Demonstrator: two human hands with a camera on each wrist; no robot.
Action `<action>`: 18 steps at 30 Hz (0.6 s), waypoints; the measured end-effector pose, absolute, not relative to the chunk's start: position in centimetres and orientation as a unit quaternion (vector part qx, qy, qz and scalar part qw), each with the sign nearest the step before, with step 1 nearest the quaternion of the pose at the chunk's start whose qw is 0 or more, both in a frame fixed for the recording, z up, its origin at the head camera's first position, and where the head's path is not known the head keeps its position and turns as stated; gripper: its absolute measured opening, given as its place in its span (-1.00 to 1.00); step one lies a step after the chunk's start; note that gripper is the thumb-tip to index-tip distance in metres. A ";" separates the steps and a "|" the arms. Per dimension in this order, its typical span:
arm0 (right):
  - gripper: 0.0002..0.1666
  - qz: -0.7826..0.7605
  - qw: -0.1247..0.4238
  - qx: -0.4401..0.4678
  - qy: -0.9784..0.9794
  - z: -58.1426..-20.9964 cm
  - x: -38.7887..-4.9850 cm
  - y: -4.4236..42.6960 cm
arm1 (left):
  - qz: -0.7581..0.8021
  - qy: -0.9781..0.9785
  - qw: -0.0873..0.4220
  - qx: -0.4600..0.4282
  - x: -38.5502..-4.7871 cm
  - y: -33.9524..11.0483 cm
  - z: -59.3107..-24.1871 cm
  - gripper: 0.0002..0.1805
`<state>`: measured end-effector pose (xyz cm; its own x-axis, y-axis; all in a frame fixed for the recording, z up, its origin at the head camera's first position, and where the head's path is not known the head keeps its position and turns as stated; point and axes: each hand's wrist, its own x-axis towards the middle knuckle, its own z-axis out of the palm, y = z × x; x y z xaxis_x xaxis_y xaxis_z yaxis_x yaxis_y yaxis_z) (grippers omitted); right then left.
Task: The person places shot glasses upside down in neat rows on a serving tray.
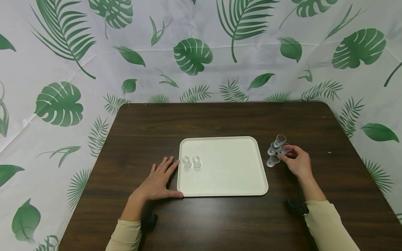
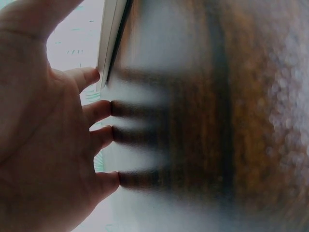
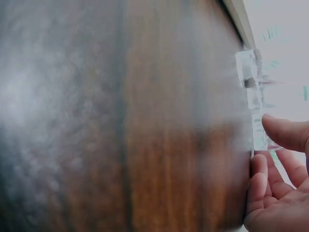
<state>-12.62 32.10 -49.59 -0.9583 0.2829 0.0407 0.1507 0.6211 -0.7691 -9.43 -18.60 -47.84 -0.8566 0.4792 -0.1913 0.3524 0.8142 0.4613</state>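
Observation:
A cream tray (image 1: 226, 167) lies on the dark wooden table, with two small clear shot glasses (image 1: 196, 162) at its left side. My left hand (image 1: 157, 183) is spread at the tray's left edge, its thumb at the near corner and its other fingertips on the table or by the rim. Right of the tray, several shot glasses (image 1: 273, 160) stand bunched together, one seeming to sit on top of the others. My right hand (image 1: 298, 162) pinches the rightmost shot glass (image 3: 259, 131) between thumb and fingers; in the head view the fingers partly cover it.
The brown table (image 1: 220, 223) extends around the tray on all sides. Behind it and at both sides hangs a white cloth (image 1: 150, 76) printed with green leaves. A dark band (image 1: 296, 206) sits at the right wrist, and another (image 1: 149, 222) at the left.

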 end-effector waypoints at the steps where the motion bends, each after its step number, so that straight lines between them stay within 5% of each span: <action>1: -0.54 0.423 0.076 -0.124 -0.894 -49.6 -12.6 32.1 | 0.209 0.940 0.151 0.222 -9.4 -18.6 -47.8 0.30; 9: -0.49 0.448 0.075 -0.152 -0.878 -48.8 -11.9 32.4 | 0.211 0.940 0.145 0.227 -9.5 -18.5 -48.0 0.30; 18: -0.60 0.508 0.144 -0.154 -0.835 -46.4 -11.7 31.7 | 0.210 0.940 0.143 0.230 -9.5 -18.6 -48.0 0.31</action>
<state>-11.70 31.74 -46.36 -0.9108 0.4043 0.0836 0.1115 0.4358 -0.8931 -9.49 -18.64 -48.01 -0.8537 0.4917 -0.1717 0.3722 0.8066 0.4593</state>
